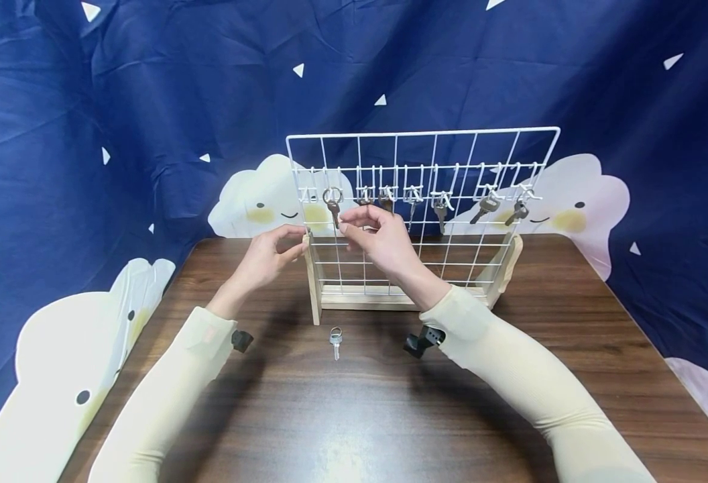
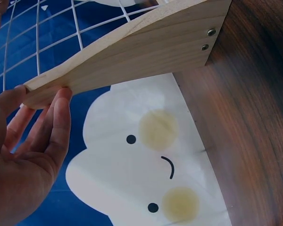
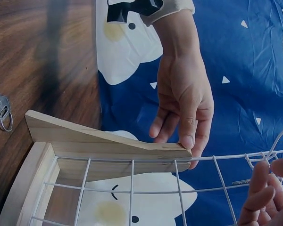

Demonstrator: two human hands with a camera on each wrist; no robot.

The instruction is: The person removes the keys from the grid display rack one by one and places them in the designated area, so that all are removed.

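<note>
My left hand (image 1: 267,256) pinches the upper end of the rack's wooden side support (image 2: 146,52), thumb on one side and fingers on the other. My right hand (image 1: 384,241) is raised before the left part of the white wire grid rack (image 1: 423,133). Its thumb and forefinger are slightly apart, beside the lower end of a key (image 1: 334,209) that hangs by a ring at the leftmost hooks. In the right wrist view, the right hand's fingertips (image 3: 260,169) are close to a white hook (image 3: 276,141). A silver key (image 1: 336,345) with a ring lies on the table before the rack.
Several more keys (image 1: 441,209) hang from hooks along the rack to the right. A wooden base bar (image 1: 366,299) joins the side supports on the brown table (image 1: 257,416). Behind stands a blue cloth (image 1: 209,87) with white clouds and triangles.
</note>
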